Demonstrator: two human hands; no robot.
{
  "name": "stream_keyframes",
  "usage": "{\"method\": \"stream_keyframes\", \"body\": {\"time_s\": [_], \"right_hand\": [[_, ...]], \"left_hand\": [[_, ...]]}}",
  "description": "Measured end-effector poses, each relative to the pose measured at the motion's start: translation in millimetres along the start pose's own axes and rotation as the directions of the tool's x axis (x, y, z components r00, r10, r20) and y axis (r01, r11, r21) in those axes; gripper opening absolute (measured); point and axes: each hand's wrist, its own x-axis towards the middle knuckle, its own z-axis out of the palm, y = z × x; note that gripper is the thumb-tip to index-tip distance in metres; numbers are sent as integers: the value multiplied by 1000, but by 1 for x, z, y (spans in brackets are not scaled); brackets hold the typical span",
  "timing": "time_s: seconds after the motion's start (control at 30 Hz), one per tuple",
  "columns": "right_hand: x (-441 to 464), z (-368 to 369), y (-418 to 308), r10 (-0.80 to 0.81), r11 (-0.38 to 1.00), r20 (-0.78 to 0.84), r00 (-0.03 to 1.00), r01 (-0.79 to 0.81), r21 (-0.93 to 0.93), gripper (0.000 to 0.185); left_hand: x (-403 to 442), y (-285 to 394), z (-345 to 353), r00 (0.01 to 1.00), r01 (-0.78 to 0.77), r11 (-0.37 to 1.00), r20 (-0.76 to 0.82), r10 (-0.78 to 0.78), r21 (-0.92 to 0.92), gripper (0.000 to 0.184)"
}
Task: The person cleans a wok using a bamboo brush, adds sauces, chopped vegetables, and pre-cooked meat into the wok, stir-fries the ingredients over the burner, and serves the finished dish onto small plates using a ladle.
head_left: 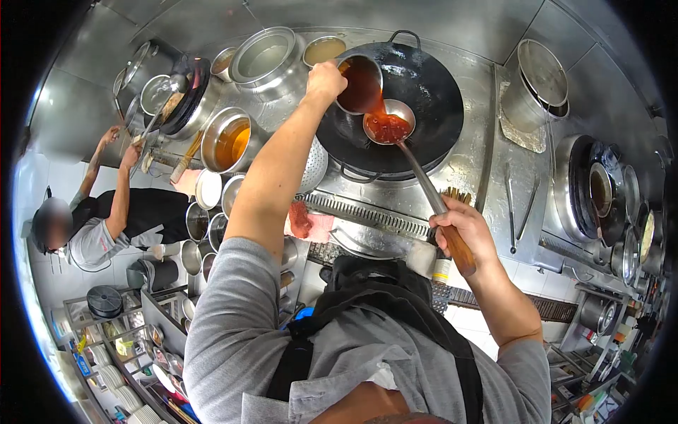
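1. Take the wide, round black metal wok (434,78) as a dial, twelve pointing away from the person; the left hand (327,81), at ten, is closed on the side of a cylindrical silver metal container (382,76); whether it pinches rim or handle, I cannot tell.
2. The right hand (462,230), at five, wraps its fingers around the brown wooden end of a long silver metal ladle (421,166); the ladle's bowl is over the dial's centre, and glossy red-orange sauce (388,128) pours into it from the container's tilted lip.
3. A steeper tilt could overfill the shallow bowl, since sauce covers much of it; a twist of the right wrist could roll the bowl and spill sauce into the wok; if either hand drifted, the stream could miss.
4. The sauce looks thick and smooth; the wok's dark curve carries bright highlights, with loop handles near twelve and seven; at eight sits a rounded, perforated metal strainer (314,166); at nine, a round silver metal pot (206,145) holds clear amber liquid.
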Motion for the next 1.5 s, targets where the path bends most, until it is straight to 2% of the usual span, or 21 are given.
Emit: {"method": "stream_keyframes", "body": {"time_s": [0.03, 0.23, 0.67, 0.77, 0.83, 0.87, 0.9, 0.93, 0.97, 1.0, 1.03, 1.07, 1.1, 1.13, 1.17, 1.2, 1.27, 1.33, 1.37, 1.47, 1.5], "right_hand": [[0, 1, 0, -2, 1000, 1, 1000, 2, 9, 47], [-2, 8, 2, 5, 1000, 14, 1000, -5, 18, 43], [4, 20, 1, -17, 1000, 51, 999, 18, -11, 44], [4, 23, 0, -9, 1000, 35, 999, 10, -17, 41], [7, 23, 0, -23, 1000, 40, 999, 23, 6, 39], [9, 23, 1, -22, 1000, 43, 999, 22, -1, 39], [13, 24, 3, -40, 999, 22, 999, 41, -17, 39], [18, 24, 5, -59, 998, 4, 998, 59, -35, 40], [23, 24, 8, -58, 997, 12, 998, 59, -43, 40], [30, 24, 12, -82, 986, -4, 997, 80, -147, 43], [38, 22, 18, -108, 963, -17, 994, 100, -249, 46], [48, 18, 25, -106, 962, -8, 994, 100, -255, 46], [60, 9, 34, -246, 801, -25, 969, 189, -569, 50], [73, -1, 45, -383, 535, 10, 924, 231, -813, 54], [87, -15, 62, -448, 419, -41, 893, 169, -892, 59], [87, -19, 66, -445, 409, -27, 895, 176, -896, 59], [82, -24, 74, -619, 37, 118, 776, 179, -983, 63], [79, -28, 83, -693, -138, 163, 702, 93, -986, 69], [74, -27, 87, -697, -96, 108, 709, 58, -994, 63], [72, -41, 106, -739, -96, 81, 669, 15, -995, 68], [89, -61, 120, -827, -277, 320, 463, 162, -947, 66]], "left_hand": [[0, -1, 0, 998, -27, 998, -50, 29, 51, 31], [-9, -2, -8, 996, -40, 998, -80, 44, 47, 33], [-19, -17, -15, 987, -60, 998, -146, 60, 5, 28], [-23, -24, -12, 979, -29, 1000, -200, 26, -12, 27], [-24, -31, -12, 976, 136, 975, -146, -163, -178, 27], [-23, -40, -13, 975, 140, 973, -149, -168, -182, 27], [-19, -57, -10, 951, 286, 862, 11, -310, -418, 27], [-20, -72, -9, 895, 432, 674, 197, -399, -599, 26], [-25, -85, -5, 879, 447, 587, 209, -428, -675, 20], [-33, -95, -11, 876, 449, 582, 203, -438, -678, 20], [-46, -105, -17, 885, 413, 435, 241, -398, -800, 16], [-61, -115, -22, 898, 369, 268, 267, -350, -890, 12], [-84, -116, -44, 900, 353, 197, 275, -338, -914, 6], [-100, -129, -53, 898, 349, 193, 269, -347, -917, 6], [-116, -146, -63, 908, 333, 155, 272, -319, -930, 6], [-134, -164, -74, 917, 317, 114, 273, -291, -941, 7], [-176, -194, -101, 922, 275, 89, 236, -308, -957, 2], [-221, -227, -131, 897, 307, 83, 259, -357, -948, 3], [-244, -247, -142, 893, 313, 110, 253, -372, -943, 4], [-317, -307, -178, 871, 339, 112, 266, -413, -934, 6], [-343, -328, -187, 851, 351, 125, 260, -457, -928, 6]]}}
